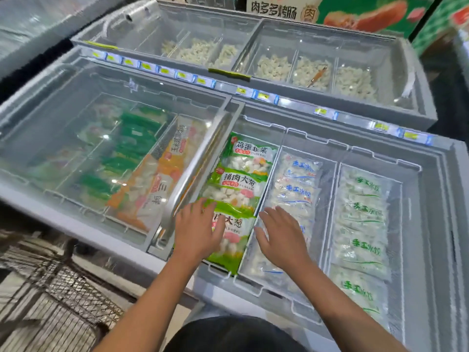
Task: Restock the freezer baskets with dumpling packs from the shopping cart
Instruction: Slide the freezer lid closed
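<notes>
A person leans over an open chest freezer (431,224), settling stock in its wire baskets. The left hand (196,228), fingers straight and together, presses on the nearest green dumpling pack (234,240) in the left basket (218,269), where two more green packs lie farther back. The right hand (281,236), fingers spread and relaxed, rests on or just over the clear blue-lettered packs (295,189) in the middle basket (contact is hard to judge from this angle). Neither hand holds anything. The step looks like tidying packs already placed. The shopping cart (58,283) stands near left, its contents unclear; the next move calls for turning to it for another pack.
</notes>
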